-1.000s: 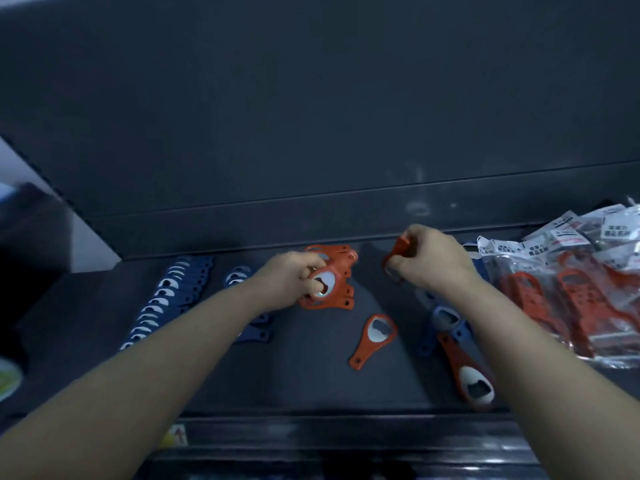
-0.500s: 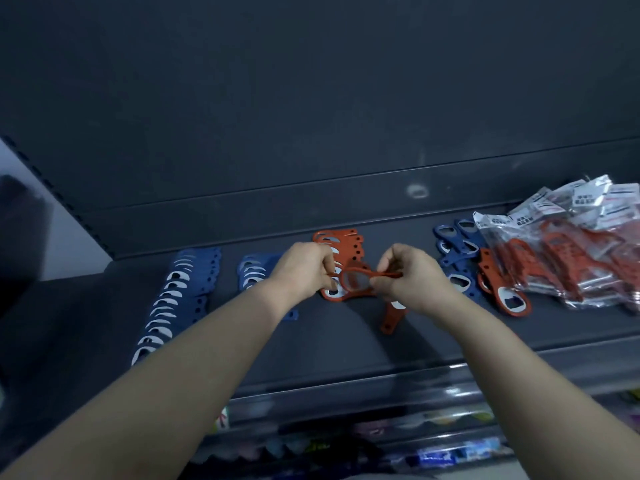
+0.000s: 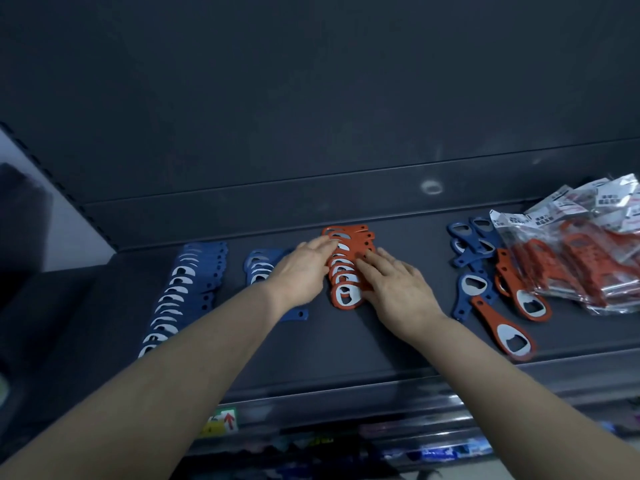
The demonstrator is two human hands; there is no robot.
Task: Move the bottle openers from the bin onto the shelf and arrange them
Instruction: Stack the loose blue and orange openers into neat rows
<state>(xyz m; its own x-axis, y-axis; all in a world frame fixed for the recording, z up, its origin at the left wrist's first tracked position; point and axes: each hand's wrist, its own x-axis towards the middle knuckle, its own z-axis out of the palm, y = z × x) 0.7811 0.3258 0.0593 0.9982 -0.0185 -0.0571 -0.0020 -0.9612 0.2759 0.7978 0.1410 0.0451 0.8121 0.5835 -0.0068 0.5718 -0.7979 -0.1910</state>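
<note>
Our left hand (image 3: 301, 268) and right hand (image 3: 398, 285) lie flat, fingers straight, touching the orange bottle openers (image 3: 348, 297) between them on the shelf (image 3: 346, 351); we should nudge inward gently, keeping overlaps even.

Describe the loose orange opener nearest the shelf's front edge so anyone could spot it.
Find the bagged openers piled at the right end of the shelf. Left of them lies a loose jumble of blue and orange openers. It is the orange opener nearest the front edge, metal head toward the camera.

Shop, dark shelf (image 3: 346, 344), bagged stock (image 3: 588, 261), price label (image 3: 221, 420)
</note>
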